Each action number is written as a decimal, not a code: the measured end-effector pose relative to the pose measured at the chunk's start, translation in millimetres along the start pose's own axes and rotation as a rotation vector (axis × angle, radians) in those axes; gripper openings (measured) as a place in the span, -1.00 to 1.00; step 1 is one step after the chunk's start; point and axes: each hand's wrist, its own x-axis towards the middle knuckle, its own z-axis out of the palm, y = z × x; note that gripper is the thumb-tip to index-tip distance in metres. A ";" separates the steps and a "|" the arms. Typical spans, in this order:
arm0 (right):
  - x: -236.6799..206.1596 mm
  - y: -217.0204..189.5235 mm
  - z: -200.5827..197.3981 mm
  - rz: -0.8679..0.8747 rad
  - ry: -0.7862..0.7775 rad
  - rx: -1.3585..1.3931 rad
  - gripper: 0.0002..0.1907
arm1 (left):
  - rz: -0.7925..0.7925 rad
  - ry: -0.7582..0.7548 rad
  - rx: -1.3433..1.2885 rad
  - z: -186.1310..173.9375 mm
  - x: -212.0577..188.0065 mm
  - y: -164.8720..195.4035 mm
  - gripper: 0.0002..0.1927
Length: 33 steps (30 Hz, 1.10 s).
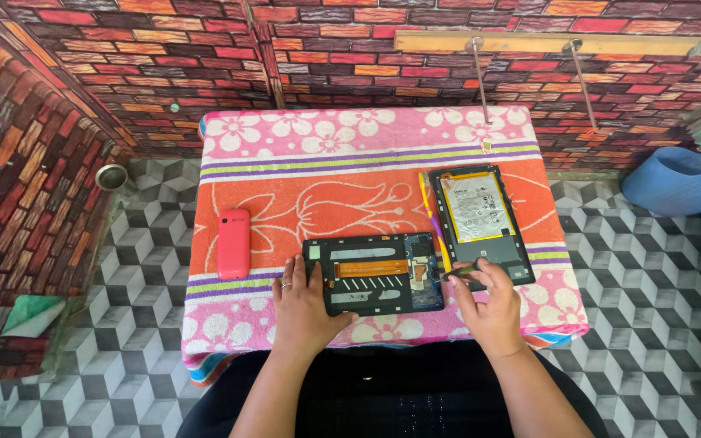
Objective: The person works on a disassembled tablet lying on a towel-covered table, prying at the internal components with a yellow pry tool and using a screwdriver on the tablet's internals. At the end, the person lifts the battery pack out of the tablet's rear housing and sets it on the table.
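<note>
Left hand [306, 304] steadies tablet frame [375, 274] (table edge near).

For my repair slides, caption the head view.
Left hand steadies an opened black tablet frame; right hand pinches slim tweezers.

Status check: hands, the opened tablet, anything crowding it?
Left hand flat on opened tablet frame. Right hand pinching thin tool at its edge. Back panel alongside.
</note>
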 end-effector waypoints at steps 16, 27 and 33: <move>12.7 9.1 14.9 0.028 0.022 -0.032 -0.36 | 0.008 -0.010 -0.024 -3.5 -2.0 0.1 0.24; 25.6 9.7 15.9 0.071 0.087 0.005 -0.36 | 0.043 0.037 -0.040 -0.3 -4.2 -3.0 0.22; 29.9 4.7 17.4 0.074 0.053 -0.065 -0.37 | 0.048 0.036 -0.047 -1.9 -5.3 -2.4 0.23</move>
